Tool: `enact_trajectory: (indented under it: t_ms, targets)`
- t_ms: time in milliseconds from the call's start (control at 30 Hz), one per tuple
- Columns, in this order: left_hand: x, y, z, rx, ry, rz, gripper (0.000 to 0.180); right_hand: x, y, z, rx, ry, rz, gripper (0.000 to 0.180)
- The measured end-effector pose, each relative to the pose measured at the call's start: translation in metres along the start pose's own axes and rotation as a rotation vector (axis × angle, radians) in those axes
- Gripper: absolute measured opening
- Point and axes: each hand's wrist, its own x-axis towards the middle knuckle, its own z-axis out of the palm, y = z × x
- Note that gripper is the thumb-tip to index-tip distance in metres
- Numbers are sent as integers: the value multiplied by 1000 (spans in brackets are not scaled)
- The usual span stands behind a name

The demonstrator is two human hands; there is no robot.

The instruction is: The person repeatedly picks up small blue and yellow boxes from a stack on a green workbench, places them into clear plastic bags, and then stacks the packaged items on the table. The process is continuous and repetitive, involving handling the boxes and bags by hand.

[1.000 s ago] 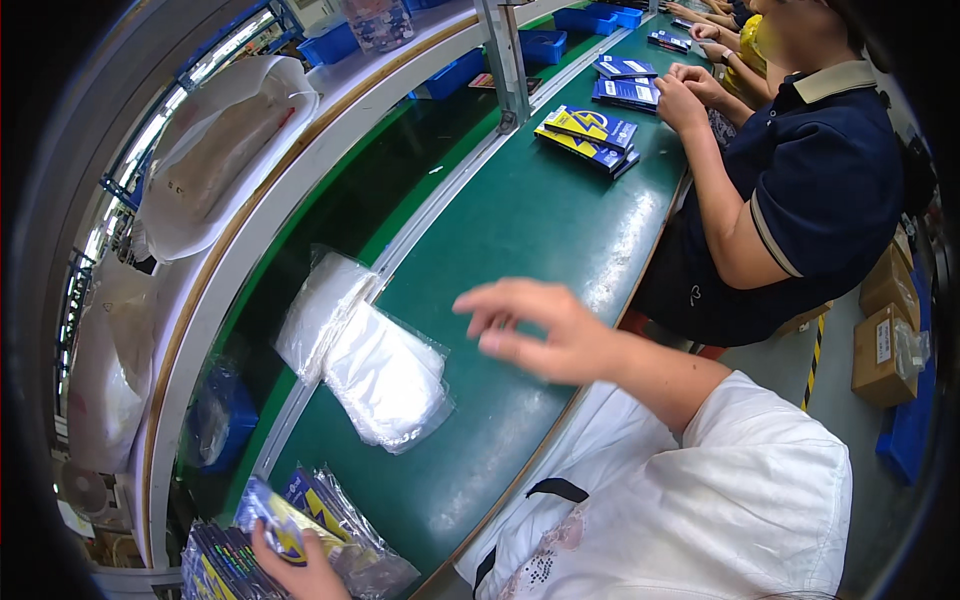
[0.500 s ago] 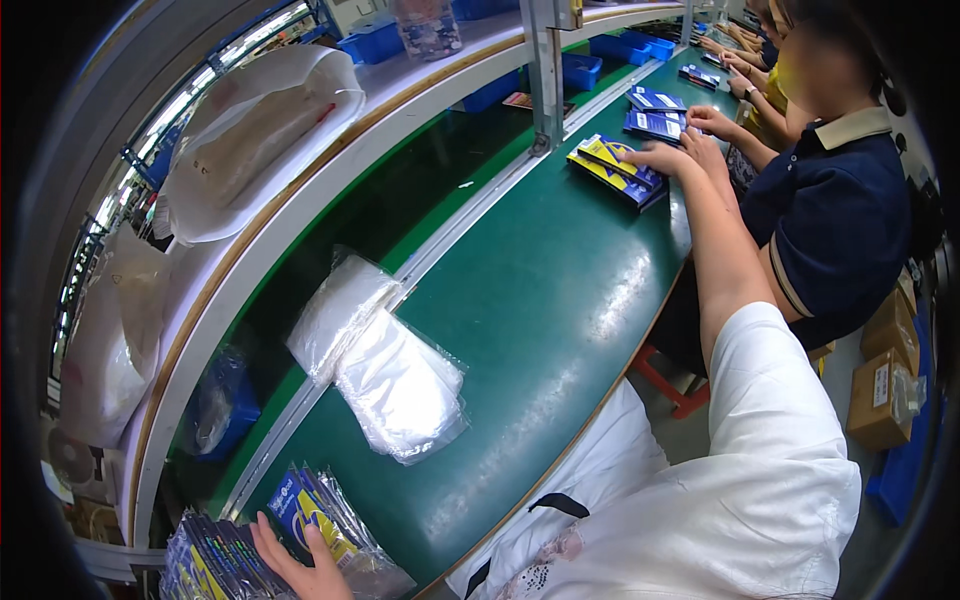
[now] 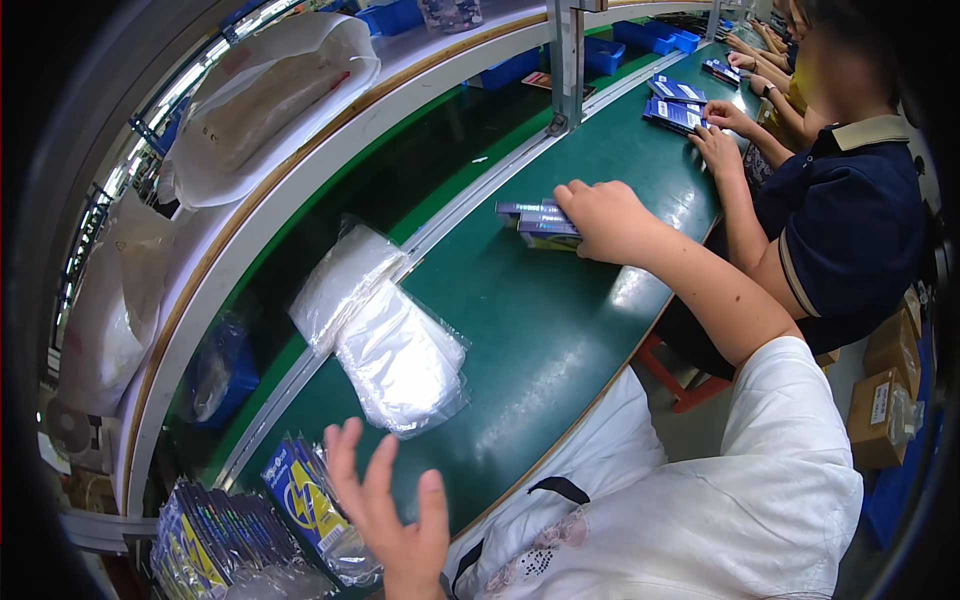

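Observation:
My right hand [image 3: 618,225] grips a small stack of flat blue-and-yellow boxes [image 3: 548,226], held edge-on over the green table. Its fingers wrap over the stack's right end. My left hand [image 3: 385,505], fingers spread and holding nothing, is raised at the lower left. Just beside it a bagged blue-and-yellow package [image 3: 305,500] leans at the table's end. A tight row of similar packages [image 3: 225,540] in clear film stands left of that. Between my hands lie clear plastic bags [image 3: 395,360] in two overlapping piles.
A co-worker in a dark shirt [image 3: 840,240] sits at the right, hands on blue boxes [image 3: 675,112]. A metal post [image 3: 566,70] rises at the table's far edge. A curved shelf [image 3: 420,70] runs along the left, carrying a large white bag [image 3: 275,110]. Cardboard boxes [image 3: 878,415] stand at right.
My right hand has picked up the yellow-and-blue boxes from beside the co-worker and brought them left and nearer. My left hand has lifted away from the bagged packages, rightward.

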Motion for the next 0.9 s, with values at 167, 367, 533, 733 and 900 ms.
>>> enact_trajectory:
  t_ms: [167,367,533,733,900]
  targets:
    - [-14,0,16,-190,-136,-80,34,26,22,-19,-26,-177,-89,51]
    - [-26,-6,17,-201,-135,-150,32,40,31,1,75,-98,-97,50]
    - [-32,-12,17,-209,-125,-155,29,28,28,7,140,-82,-147,50]
    - [-34,-15,26,-240,-160,-149,26,3,-1,-24,-91,-438,-423,33]
    - [-31,-12,35,-271,-184,-90,27,-13,-61,-17,-645,-271,-638,23]
